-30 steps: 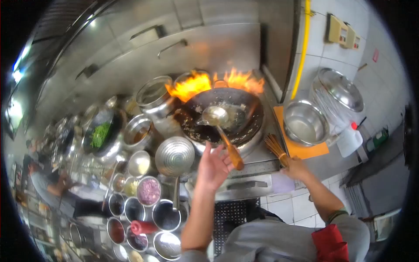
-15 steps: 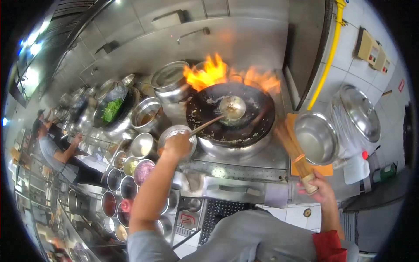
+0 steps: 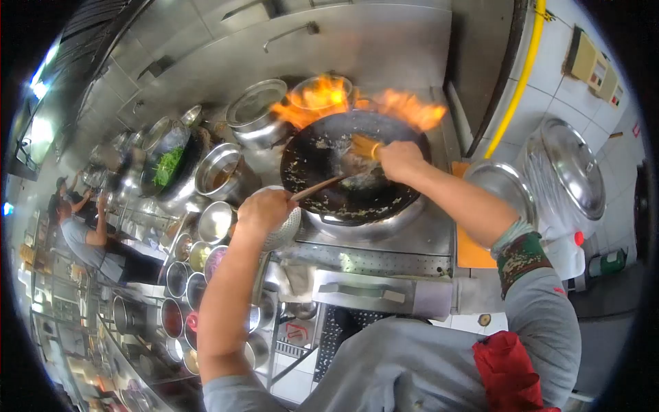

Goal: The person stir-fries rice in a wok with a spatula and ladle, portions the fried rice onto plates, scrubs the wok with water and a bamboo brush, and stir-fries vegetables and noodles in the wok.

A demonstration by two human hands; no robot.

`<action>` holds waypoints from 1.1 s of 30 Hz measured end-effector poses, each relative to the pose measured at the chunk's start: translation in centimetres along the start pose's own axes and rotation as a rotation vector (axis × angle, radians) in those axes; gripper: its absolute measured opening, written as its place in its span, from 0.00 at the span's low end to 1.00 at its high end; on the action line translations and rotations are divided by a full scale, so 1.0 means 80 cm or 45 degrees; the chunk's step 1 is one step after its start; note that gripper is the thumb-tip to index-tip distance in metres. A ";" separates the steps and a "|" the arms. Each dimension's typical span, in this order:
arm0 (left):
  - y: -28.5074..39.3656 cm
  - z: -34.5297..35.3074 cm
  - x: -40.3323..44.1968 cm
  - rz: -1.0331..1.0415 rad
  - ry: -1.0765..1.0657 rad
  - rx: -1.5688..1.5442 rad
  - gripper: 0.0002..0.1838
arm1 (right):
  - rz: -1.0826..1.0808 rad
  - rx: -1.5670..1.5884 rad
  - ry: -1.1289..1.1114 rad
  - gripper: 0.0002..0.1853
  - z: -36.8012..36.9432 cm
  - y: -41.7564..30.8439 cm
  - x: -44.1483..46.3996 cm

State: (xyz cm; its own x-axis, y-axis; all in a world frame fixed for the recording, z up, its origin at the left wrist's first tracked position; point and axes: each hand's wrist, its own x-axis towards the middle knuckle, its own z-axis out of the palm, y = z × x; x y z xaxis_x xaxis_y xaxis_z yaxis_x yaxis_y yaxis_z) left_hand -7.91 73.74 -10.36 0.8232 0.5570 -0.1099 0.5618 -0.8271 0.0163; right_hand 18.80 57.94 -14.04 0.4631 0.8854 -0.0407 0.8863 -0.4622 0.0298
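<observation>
Currently left hand (image 3: 264,210) grips ladle (image 3: 320,187), right hand (image 3: 403,162) clenches brush (image 3: 366,145) over wok (image 3: 326,214). Flames (image 3: 412,110) behind wok; strainer (image 3: 285,231) by left hand, basin (image 3: 501,181) right of wok.

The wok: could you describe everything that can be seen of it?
The wok is round, wide and dark, apparently metal. It sits on a shiny metal ring, flames rising behind its far rim. Pale food bits dot its inner wall. A ladle in the left hand and a bamboo brush in the right hand reach inside; contact with the wok is unclear.
</observation>
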 end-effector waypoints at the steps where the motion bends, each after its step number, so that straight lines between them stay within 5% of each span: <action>1: -0.004 0.000 0.000 0.002 0.010 -0.001 0.18 | -0.013 0.000 0.083 0.11 0.007 -0.007 -0.005; 3: -0.011 -0.009 0.000 -0.012 -0.014 -0.009 0.18 | -0.029 -0.006 0.259 0.10 0.021 -0.014 -0.016; 7: -0.033 -0.009 0.008 0.064 -0.029 -0.002 0.18 | 0.034 0.029 -0.082 0.13 0.006 -0.012 -0.003; 9: -0.033 -0.017 0.008 0.064 -0.039 0.064 0.18 | 0.128 -0.060 0.244 0.13 0.017 -0.036 -0.018; 12: -0.046 -0.020 0.018 0.123 -0.078 0.070 0.18 | 0.067 0.126 -0.031 0.14 0.007 -0.035 -0.028; 17: -0.052 -0.030 0.016 0.152 -0.039 0.102 0.19 | 0.072 0.200 0.139 0.12 0.032 -0.035 -0.013; 21: -0.085 0.004 0.036 0.269 0.025 0.032 0.18 | 0.164 0.059 0.015 0.13 -0.010 -0.055 -0.017; 23: -0.070 -0.026 0.022 0.187 -0.062 0.099 0.17 | 0.094 0.026 0.160 0.13 0.017 -0.059 -0.019; 27: -0.072 -0.032 0.021 0.151 -0.069 0.125 0.17 | 0.123 -0.024 -0.106 0.12 -0.023 -0.053 -0.026; 33: -0.049 -0.069 0.037 0.101 0.005 0.392 0.19 | 0.193 0.088 -0.042 0.13 0.014 -0.057 -0.036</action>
State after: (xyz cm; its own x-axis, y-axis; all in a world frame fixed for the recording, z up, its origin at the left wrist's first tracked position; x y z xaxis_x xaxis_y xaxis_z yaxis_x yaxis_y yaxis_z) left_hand -7.19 79.06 -5.29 0.8639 0.4900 -0.1164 0.4454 -0.8513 -0.2774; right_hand 13.42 57.48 -15.20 0.5907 0.8035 -0.0738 0.8040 -0.5938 -0.0303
